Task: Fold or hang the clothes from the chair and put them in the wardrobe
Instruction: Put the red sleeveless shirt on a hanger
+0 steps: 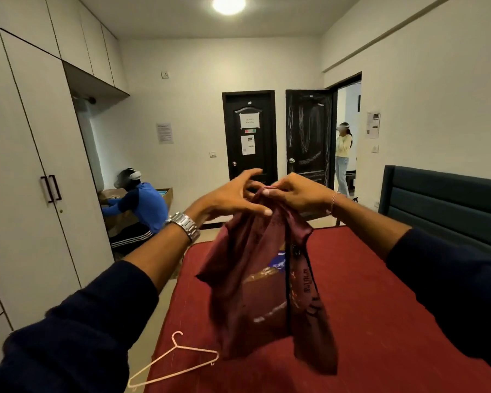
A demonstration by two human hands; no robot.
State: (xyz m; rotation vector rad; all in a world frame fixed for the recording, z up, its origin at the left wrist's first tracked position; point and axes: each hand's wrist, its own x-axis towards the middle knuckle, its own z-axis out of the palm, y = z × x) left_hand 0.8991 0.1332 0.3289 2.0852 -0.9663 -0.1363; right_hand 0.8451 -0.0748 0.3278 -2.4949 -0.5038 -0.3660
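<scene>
The person stands at the bed holding a maroon garment up in the air, so the step in hand looks like sorting out its top edge before hanging it. The right hand pinches the bunched top of the cloth, which hangs down from that grip toward 6 o'clock, while the left hand, at 9 o'clock of the pinch, has its fingers spread and just touching the fabric. The next move probably calls for the left hand to take a second hold and spread the garment, then bring it to the pink hanger lying on the bed edge at about 7 o'clock, well below the hands; the wardrobe stands closed at far 9 o'clock.
</scene>
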